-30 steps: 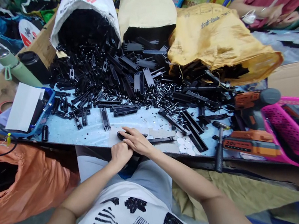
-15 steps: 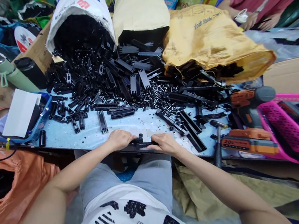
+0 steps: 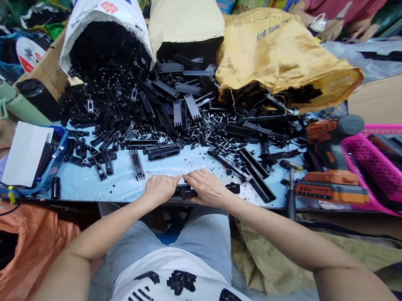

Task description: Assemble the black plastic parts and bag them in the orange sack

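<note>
At the table's front edge, my left hand (image 3: 162,188) is closed, thumb and fingers pinching the left end of a black bar-shaped part (image 3: 185,192). My right hand (image 3: 207,188) lies over the same part, fingers bent around it and fingertips close to the left hand's. A dark end of the bar sticks out to the right of that hand; the middle is hidden beneath it. Just beyond my hands, a forked black part (image 3: 136,163) and a black folded part (image 3: 163,151) lie on the light blue tabletop (image 3: 122,186). Long black channel pieces (image 3: 258,182) rest to the right.
Black parts (image 3: 109,104) and loose pins (image 3: 205,128) heap up before a white sack (image 3: 103,13), a cream sack (image 3: 183,5) and a yellow sack (image 3: 265,53). Right are a hammer (image 3: 290,192), drill (image 3: 324,136) and pink basket (image 3: 392,181). A co-worker's hands (image 3: 361,29) show behind.
My right hand has slid left along the part, up to my left hand, and now covers its middle. The bar's right end shows past it. My left hand stays nearly in place.
</note>
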A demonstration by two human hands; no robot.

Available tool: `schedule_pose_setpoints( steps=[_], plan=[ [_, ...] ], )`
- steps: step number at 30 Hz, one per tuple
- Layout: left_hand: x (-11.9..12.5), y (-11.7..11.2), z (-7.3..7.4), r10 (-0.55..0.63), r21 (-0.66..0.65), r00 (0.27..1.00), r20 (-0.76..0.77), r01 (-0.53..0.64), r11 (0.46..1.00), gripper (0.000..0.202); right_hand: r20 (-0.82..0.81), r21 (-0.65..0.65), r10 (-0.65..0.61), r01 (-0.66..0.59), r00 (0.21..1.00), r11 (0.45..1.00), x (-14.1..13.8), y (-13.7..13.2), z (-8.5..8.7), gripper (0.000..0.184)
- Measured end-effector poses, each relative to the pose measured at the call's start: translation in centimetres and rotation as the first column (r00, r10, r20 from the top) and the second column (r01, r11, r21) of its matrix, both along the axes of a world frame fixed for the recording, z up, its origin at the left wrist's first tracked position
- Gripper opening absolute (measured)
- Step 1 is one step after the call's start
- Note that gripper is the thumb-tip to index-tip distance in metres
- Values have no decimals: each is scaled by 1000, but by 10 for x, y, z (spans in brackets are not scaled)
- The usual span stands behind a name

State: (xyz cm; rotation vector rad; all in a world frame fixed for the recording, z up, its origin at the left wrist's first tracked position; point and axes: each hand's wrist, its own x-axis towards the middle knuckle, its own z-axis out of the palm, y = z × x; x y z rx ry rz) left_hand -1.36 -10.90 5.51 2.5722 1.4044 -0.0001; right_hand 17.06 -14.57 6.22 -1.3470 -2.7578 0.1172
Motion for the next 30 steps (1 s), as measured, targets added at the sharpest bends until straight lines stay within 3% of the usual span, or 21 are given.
schedule_pose_setpoints(
  steps=[6,9,11,12,13,14,15,17,19,21,24,25,27,30],
  plan=[
    [-2,3,-11,12,52,1000,24,-13,999,60,-112,27,10,-7,994,1000,1,7,-24,51],
    [2,12,-21,21,106,997,74,-29,994,56,-126,39,21,-16,992,999,10,12,-28,55],
    [5,20,-27,11,150,994,110,-27,988,52,-136,74,-79,90,988,993,31,13,-28,58],
    [6,24,-30,-2,169,993,117,-18,985,50,-145,103,-206,222,968,970,47,11,-27,57],
    [6,26,-33,-24,185,993,117,2,983,46,-158,135,-378,399,912,907,66,7,-27,54],
    [5,27,-36,-57,201,992,111,34,979,42,-167,160,-560,582,812,797,85,1,-28,51],
    [4,27,-39,-99,220,990,101,75,973,37,-163,177,-715,733,680,657,105,-8,-29,48],
    [-2,24,-46,-189,268,978,83,161,950,29,-105,190,-902,899,418,394,138,-30,-32,44],
    [-9,20,-52,-239,300,968,71,208,931,30,-19,188,-978,961,209,201,158,-56,-38,41],
    [-15,16,-57,-236,298,969,70,206,932,33,72,153,-997,987,35,46,166,-78,-46,40],
    [-17,13,-61,-217,281,973,73,189,941,34,162,68,-979,992,-120,-110,167,-98,-54,37],
    [-17,13,-61,-212,283,975,66,185,941,35,156,41,-980,992,-127,-122,165,-100,-54,37],
    [-15,12,-61,-203,294,978,42,182,939,35,69,-12,-995,997,-72,-73,159,-101,-44,38],
    [-13,11,-60,-190,299,981,30,172,939,35,-184,-94,-974,984,129,148,132,-96,-12,41]
  ],
)
